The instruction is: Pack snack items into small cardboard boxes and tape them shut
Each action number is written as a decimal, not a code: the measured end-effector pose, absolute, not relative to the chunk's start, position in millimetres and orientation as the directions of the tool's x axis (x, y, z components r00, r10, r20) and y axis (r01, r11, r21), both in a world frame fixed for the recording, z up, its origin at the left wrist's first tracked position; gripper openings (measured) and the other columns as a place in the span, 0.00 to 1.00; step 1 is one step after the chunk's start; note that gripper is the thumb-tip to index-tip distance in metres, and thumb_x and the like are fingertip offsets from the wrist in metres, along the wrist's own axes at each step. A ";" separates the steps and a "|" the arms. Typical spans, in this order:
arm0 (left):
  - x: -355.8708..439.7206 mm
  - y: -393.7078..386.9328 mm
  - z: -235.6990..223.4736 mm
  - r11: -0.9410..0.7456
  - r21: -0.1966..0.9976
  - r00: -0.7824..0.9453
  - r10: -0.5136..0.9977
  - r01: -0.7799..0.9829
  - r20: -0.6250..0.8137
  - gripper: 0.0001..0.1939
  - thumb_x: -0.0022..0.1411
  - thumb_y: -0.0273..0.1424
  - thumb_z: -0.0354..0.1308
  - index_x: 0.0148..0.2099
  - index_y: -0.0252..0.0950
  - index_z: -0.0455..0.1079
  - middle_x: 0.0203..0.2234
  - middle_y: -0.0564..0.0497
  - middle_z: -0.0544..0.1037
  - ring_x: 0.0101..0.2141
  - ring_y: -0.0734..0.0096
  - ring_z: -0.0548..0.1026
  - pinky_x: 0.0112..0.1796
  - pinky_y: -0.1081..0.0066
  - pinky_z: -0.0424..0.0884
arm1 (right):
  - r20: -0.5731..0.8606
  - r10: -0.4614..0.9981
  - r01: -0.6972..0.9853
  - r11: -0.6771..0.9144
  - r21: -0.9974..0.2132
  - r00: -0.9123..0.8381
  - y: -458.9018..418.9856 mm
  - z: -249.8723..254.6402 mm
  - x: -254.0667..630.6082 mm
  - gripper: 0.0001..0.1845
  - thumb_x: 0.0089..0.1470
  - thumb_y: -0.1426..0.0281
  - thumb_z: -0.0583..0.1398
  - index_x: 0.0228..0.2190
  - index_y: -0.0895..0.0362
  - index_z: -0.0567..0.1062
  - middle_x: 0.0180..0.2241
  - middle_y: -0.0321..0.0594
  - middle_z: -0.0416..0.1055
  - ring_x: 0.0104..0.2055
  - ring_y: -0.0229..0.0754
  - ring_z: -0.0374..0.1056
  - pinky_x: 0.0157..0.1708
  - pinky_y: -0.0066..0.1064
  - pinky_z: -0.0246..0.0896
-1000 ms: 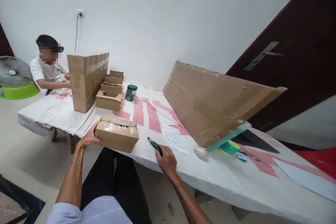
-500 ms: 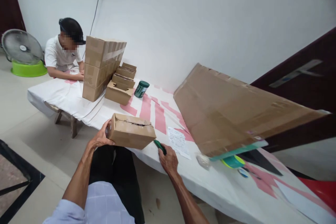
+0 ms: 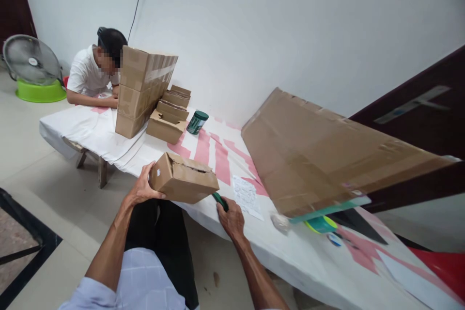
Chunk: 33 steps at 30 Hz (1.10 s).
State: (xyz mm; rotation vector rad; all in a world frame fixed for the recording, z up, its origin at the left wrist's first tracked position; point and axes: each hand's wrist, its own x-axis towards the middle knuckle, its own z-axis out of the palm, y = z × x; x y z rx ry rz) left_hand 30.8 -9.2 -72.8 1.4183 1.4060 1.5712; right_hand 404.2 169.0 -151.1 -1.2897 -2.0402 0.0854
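A small cardboard box (image 3: pixel 185 181) is gripped at its left end by my left hand (image 3: pixel 141 186), near the table's front edge. Its top shows a ragged, torn slit along the seam. My right hand (image 3: pixel 231 218) is closed around a green-handled tool (image 3: pixel 220 201), perhaps a cutter; its tip points toward the box's right end. Whether the tip touches the cardboard I cannot tell, and any blade is hidden. Beneath the box lies the white and pink cloth-covered table (image 3: pixel 269 242).
Stacked boxes (image 3: pixel 134 92) and opened boxes (image 3: pixel 167 123) stand at the left, with a green canister (image 3: pixel 197 122) beside them. Behind the stack sits a person (image 3: pixel 90 72). A large cardboard sheet (image 3: pixel 319 150) leans at the right, near a written paper (image 3: pixel 247 196) and a tape roll (image 3: pixel 321 224).
My left hand has turned the box slightly, so more of its left end shows. The right hand has shifted only a little. The person behind the stack leans further toward it.
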 end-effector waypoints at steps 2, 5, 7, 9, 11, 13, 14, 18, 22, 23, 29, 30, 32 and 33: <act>32.7 -9.9 -67.9 -0.281 0.929 -0.260 0.904 0.239 0.340 0.68 0.37 0.45 0.83 0.76 0.46 0.53 0.68 0.40 0.59 0.68 0.37 0.59 0.67 0.44 0.62 | 0.534 0.809 0.765 0.501 -0.405 -0.247 167.3 -148.9 402.4 0.27 0.59 0.53 0.53 0.44 0.59 0.81 0.42 0.53 0.79 0.44 0.54 0.71 0.48 0.46 0.66; 35.5 -10.4 -62.8 -0.308 0.914 -0.253 0.892 0.262 0.374 0.67 0.37 0.45 0.83 0.76 0.46 0.54 0.67 0.40 0.59 0.68 0.37 0.60 0.67 0.43 0.61 | 0.549 0.795 0.761 0.517 -0.392 -0.257 164.6 -144.1 400.3 0.28 0.61 0.51 0.52 0.42 0.59 0.81 0.40 0.53 0.79 0.42 0.53 0.70 0.47 0.45 0.66; 37.3 -10.4 -60.7 -0.318 0.909 -0.249 0.889 0.269 0.384 0.67 0.38 0.44 0.83 0.76 0.46 0.54 0.67 0.39 0.59 0.68 0.37 0.60 0.67 0.43 0.60 | 0.569 0.781 0.758 0.529 -0.382 -0.258 163.5 -138.5 398.8 0.28 0.62 0.50 0.52 0.40 0.59 0.81 0.39 0.53 0.78 0.41 0.53 0.70 0.46 0.45 0.65; 38.9 -10.3 -59.0 -0.321 0.906 -0.244 0.888 0.275 0.389 0.67 0.37 0.44 0.83 0.76 0.45 0.54 0.67 0.39 0.58 0.68 0.37 0.59 0.68 0.42 0.59 | 0.611 0.755 0.744 0.547 -0.384 -0.240 162.7 -128.3 395.3 0.28 0.64 0.50 0.52 0.38 0.59 0.81 0.37 0.54 0.78 0.41 0.53 0.69 0.45 0.45 0.66; 40.2 -10.3 -57.1 -0.325 0.901 -0.235 0.888 0.286 0.395 0.67 0.37 0.43 0.83 0.76 0.45 0.53 0.67 0.39 0.58 0.68 0.36 0.58 0.68 0.40 0.59 | 0.670 0.712 0.710 0.581 -0.397 -0.208 160.7 -111.1 387.8 0.27 0.65 0.51 0.52 0.37 0.59 0.80 0.37 0.53 0.78 0.41 0.53 0.70 0.46 0.46 0.66; 41.3 -10.7 -54.9 -0.329 0.895 -0.222 0.889 0.300 0.401 0.67 0.38 0.42 0.82 0.76 0.45 0.53 0.68 0.39 0.57 0.69 0.36 0.57 0.67 0.39 0.59 | 0.730 0.660 0.658 0.632 -0.410 -0.179 155.0 -85.8 375.0 0.24 0.65 0.53 0.54 0.37 0.58 0.80 0.38 0.51 0.78 0.43 0.53 0.71 0.48 0.47 0.67; 41.7 -11.0 -53.6 -0.330 0.893 -0.217 0.889 0.307 0.403 0.66 0.39 0.41 0.81 0.76 0.45 0.52 0.68 0.39 0.57 0.69 0.36 0.57 0.67 0.39 0.60 | 0.756 0.633 0.630 0.659 -0.412 -0.168 150.0 -70.3 366.9 0.21 0.66 0.55 0.55 0.38 0.57 0.80 0.38 0.50 0.78 0.44 0.52 0.71 0.48 0.48 0.68; 44.1 -12.5 -47.6 -0.331 0.882 -0.213 0.885 0.335 0.413 0.65 0.40 0.38 0.80 0.76 0.42 0.52 0.69 0.38 0.57 0.69 0.36 0.58 0.66 0.41 0.62 | 0.836 0.517 0.517 0.775 -0.364 -0.186 114.5 1.2 328.5 0.13 0.67 0.63 0.58 0.41 0.55 0.80 0.41 0.46 0.78 0.44 0.49 0.73 0.48 0.46 0.70; 50.2 -13.0 -40.1 -0.336 0.853 -0.221 0.867 0.400 0.446 0.63 0.40 0.34 0.79 0.75 0.43 0.54 0.67 0.38 0.60 0.67 0.38 0.61 0.65 0.41 0.63 | 0.870 0.360 0.411 0.887 -0.209 -0.336 70.2 61.9 292.8 0.08 0.67 0.68 0.60 0.42 0.52 0.80 0.42 0.45 0.77 0.46 0.49 0.73 0.49 0.46 0.71; 52.5 -13.1 -37.9 -0.339 0.841 -0.222 0.861 0.421 0.458 0.62 0.40 0.33 0.78 0.75 0.43 0.54 0.66 0.38 0.61 0.67 0.38 0.61 0.65 0.41 0.63 | 0.865 0.316 0.390 0.907 -0.156 -0.388 61.6 72.3 285.1 0.07 0.67 0.70 0.60 0.42 0.52 0.80 0.42 0.45 0.77 0.46 0.49 0.72 0.49 0.46 0.71; 70.1 -14.2 -25.6 -0.350 0.786 -0.236 0.822 0.509 0.519 0.61 0.39 0.31 0.78 0.73 0.39 0.55 0.64 0.38 0.63 0.66 0.38 0.62 0.67 0.38 0.60 | 0.684 0.147 0.372 0.908 0.194 -0.714 48.4 97.5 248.2 0.11 0.67 0.75 0.60 0.33 0.54 0.79 0.39 0.43 0.77 0.46 0.48 0.67 0.48 0.41 0.63; 72.9 -14.3 -24.1 -0.346 0.782 -0.245 0.816 0.519 0.524 0.61 0.38 0.31 0.78 0.73 0.39 0.56 0.64 0.38 0.63 0.66 0.38 0.62 0.66 0.37 0.60 | 0.643 0.145 0.381 0.892 0.244 -0.752 50.9 97.8 243.9 0.11 0.66 0.75 0.60 0.31 0.54 0.79 0.39 0.43 0.77 0.46 0.48 0.66 0.47 0.40 0.61; 78.1 -14.3 -21.7 -0.336 0.774 -0.263 0.805 0.537 0.532 0.60 0.38 0.32 0.78 0.72 0.39 0.56 0.63 0.38 0.64 0.64 0.38 0.63 0.65 0.38 0.62 | 0.569 0.151 0.389 0.862 0.325 -0.808 56.9 97.1 237.1 0.11 0.64 0.75 0.62 0.29 0.55 0.79 0.39 0.44 0.76 0.46 0.49 0.65 0.46 0.40 0.59; 80.5 -14.1 -20.8 -0.329 0.770 -0.272 0.800 0.547 0.535 0.60 0.38 0.31 0.77 0.72 0.40 0.57 0.63 0.38 0.65 0.64 0.38 0.64 0.64 0.38 0.63 | 0.535 0.154 0.386 0.852 0.355 -0.831 59.7 96.5 234.7 0.10 0.64 0.75 0.63 0.29 0.55 0.79 0.39 0.45 0.76 0.46 0.50 0.64 0.46 0.41 0.58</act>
